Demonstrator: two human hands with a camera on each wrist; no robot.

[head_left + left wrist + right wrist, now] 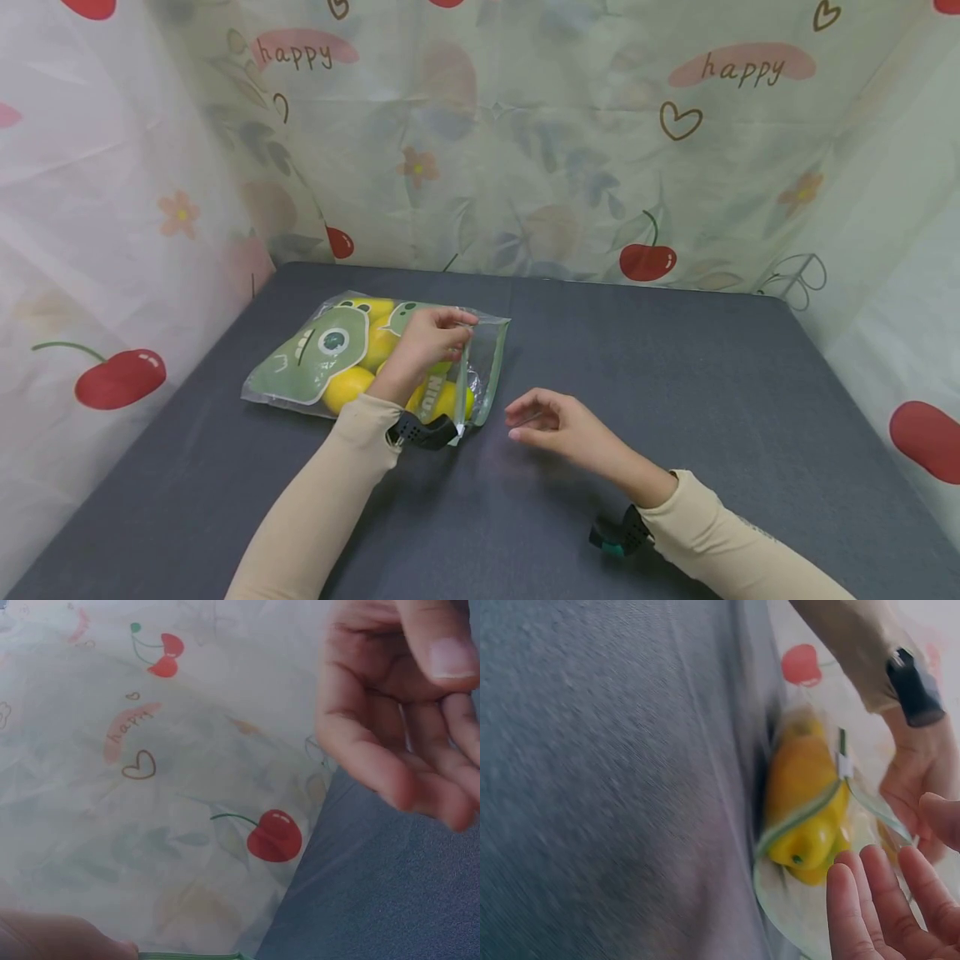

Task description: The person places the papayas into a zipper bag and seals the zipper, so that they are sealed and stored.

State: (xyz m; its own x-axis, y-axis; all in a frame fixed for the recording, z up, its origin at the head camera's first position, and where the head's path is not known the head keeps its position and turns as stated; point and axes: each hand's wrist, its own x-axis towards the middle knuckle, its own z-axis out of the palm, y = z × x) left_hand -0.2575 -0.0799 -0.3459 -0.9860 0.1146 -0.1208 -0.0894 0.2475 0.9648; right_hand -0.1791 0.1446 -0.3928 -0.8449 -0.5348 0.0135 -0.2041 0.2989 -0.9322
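A clear zip bag (491, 358) with green cartoon prints lies on the dark tabletop, its mouth toward the right. Several yellow lemons (348, 388) show through its plastic. My left hand (427, 342) pinches the upper edge of the mouth between thumb and fingers. In the right wrist view the mouth gapes, with a lemon (810, 844) just inside. To the right of the mouth, apart from it, my right hand (562, 425) hovers with loosely bent fingers and nothing in them. The left wrist view has the right hand (405, 712) palm-side, its fingers spread.
Behind the dark table (675, 367) hangs a printed curtain (510, 150) with cherries and hearts, continuing down both sides. Near the back right corner a thin looped cord (802, 275) hangs against the curtain. Black wrist cameras (423, 431) sit under both wrists.
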